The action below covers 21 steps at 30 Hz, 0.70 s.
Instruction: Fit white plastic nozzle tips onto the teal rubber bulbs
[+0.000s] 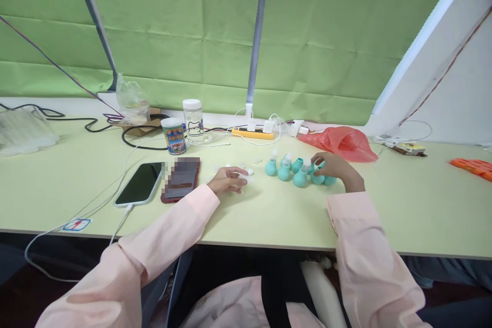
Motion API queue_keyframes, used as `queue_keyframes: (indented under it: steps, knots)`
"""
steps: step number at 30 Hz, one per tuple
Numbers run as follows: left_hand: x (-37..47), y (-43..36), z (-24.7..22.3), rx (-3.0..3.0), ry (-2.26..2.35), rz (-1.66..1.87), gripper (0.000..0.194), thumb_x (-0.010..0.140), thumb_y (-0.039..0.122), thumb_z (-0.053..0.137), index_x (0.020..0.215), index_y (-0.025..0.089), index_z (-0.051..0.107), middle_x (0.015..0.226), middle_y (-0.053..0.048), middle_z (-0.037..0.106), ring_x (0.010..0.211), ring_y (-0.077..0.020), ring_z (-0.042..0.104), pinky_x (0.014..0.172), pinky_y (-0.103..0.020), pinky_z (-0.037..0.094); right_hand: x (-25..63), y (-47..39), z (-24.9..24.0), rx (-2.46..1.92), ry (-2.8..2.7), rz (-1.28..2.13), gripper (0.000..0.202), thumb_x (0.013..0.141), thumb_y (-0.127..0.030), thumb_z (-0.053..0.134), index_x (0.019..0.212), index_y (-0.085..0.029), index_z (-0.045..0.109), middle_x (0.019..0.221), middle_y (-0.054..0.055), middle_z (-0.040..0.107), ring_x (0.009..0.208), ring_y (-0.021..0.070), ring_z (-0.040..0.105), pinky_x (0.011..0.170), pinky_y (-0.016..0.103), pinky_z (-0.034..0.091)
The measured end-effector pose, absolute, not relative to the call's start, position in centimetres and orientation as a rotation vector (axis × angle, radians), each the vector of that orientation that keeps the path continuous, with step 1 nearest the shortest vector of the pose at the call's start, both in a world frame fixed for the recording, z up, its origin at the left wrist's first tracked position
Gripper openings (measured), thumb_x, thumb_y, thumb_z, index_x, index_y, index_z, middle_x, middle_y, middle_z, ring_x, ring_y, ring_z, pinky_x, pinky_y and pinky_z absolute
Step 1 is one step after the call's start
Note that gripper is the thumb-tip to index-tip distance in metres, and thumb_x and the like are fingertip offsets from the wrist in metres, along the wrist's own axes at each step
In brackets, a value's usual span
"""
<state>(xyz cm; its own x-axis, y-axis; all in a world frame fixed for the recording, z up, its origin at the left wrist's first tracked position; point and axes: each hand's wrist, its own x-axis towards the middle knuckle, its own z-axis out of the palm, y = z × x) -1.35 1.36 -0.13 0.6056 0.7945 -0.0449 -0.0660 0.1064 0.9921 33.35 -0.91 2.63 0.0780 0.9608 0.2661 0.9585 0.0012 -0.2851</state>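
Several small turquoise squeeze bulbs [283, 172] stand in a cluster on the table, some with clear or whitish tips on top. My right hand [333, 166] reaches over the right end of the cluster, its thumb and fingers curled about the top of one bulb. To the left, my left hand [227, 180] rests low over the table with bent fingers. A small translucent plastic piece [249, 179] shows at its fingertips. Other whitish pieces [257, 161] lie just beyond that hand, partly hidden by it.
Left of my hands lie a phone [140, 184] with a cable and a dark red phone [183, 179]. Behind stand a printed tub [174, 136], a lidded jar [193, 120] and a yellow power strip [252, 134]. A red plastic bag [342, 143] lies behind the bulbs.
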Motion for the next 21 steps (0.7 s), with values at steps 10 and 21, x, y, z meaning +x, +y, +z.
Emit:
queue_keyframes:
  steps: [10, 21]
  knots:
    - [-1.3, 1.2, 0.1, 1.337, 0.696, 0.733, 0.038, 0.051, 0.028, 0.070, 0.082, 0.010, 0.057, 0.056, -0.001, 0.053, 0.051, -0.0088, 0.050, 0.051, -0.027, 0.046, 32.6, -1.1, 3.6, -1.798, -1.304, -0.468, 0.019, 0.049, -0.032, 0.064, 0.060, -0.018, 0.056, 0.054, 0.002, 0.053, 0.049, 0.0142, 0.047, 0.046, 0.027, 0.034]
    - [-1.3, 1.2, 0.0, 1.320, 0.750, 0.796, 0.038, 0.054, 0.035, 0.068, 0.079, 0.008, 0.057, 0.051, -0.001, 0.054, 0.048, -0.0087, 0.050, 0.049, -0.025, 0.045, 21.4, -2.5, 3.8, -1.003, -1.237, -0.291, 0.025, 0.066, -0.033, 0.055, 0.083, -0.017, 0.048, 0.073, 0.003, 0.054, 0.054, 0.0100, 0.051, 0.049, 0.025, 0.044]
